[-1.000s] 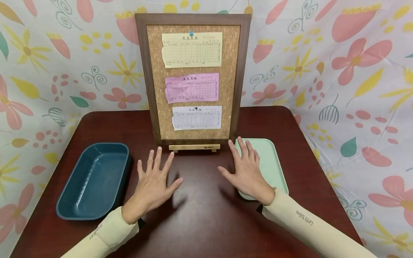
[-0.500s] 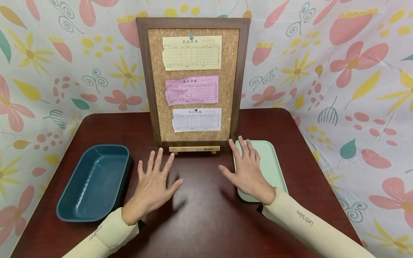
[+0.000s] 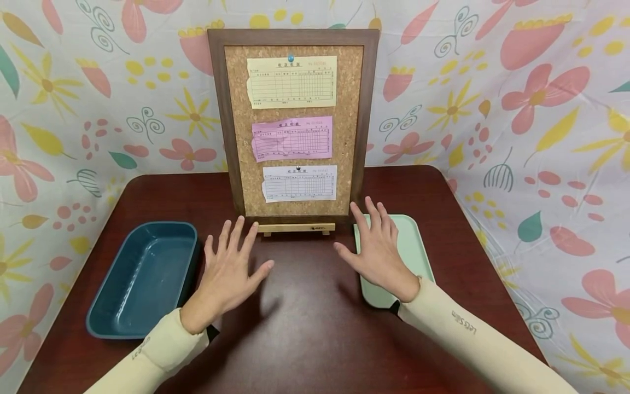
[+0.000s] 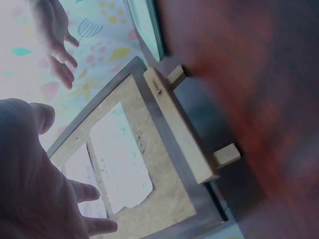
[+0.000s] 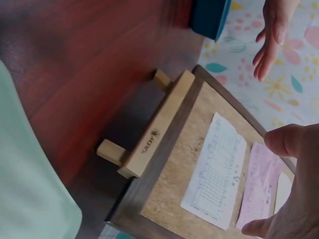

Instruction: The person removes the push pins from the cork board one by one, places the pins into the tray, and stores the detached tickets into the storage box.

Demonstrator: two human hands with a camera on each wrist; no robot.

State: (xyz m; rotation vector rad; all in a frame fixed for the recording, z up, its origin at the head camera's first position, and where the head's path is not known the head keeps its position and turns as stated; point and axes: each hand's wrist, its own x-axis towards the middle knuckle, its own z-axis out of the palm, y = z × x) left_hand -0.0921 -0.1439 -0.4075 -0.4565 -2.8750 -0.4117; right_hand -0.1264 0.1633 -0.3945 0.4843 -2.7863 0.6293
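Note:
My left hand [image 3: 223, 276] hovers above the table with its fingers spread, between the blue bin and the board, holding nothing. Over the left edge of the green tray [image 3: 413, 246] my right hand [image 3: 379, 251] hangs with fingers spread, also holding nothing. A cork board [image 3: 241, 109] in a brown frame stands in a wooden easel [image 3: 295, 227]. On it, top to bottom, are a yellow receipt slip [image 3: 292, 82], a pink slip [image 3: 292, 139] and a white slip [image 3: 300, 184]. A blue pushpin [image 3: 291, 58] sits at the yellow slip's top, a dark pin [image 3: 298, 168] at the white one's.
A deep dark-blue bin [image 3: 143, 279] stands on the left of the dark red table [image 3: 305, 339]. Behind the table and along both sides hangs a flower-printed cloth [image 3: 458, 71].
Both hands have moved slightly forward, and the left has also shifted a little to the left. The board, slips, bin and tray stay in place; the head view has tilted slightly.

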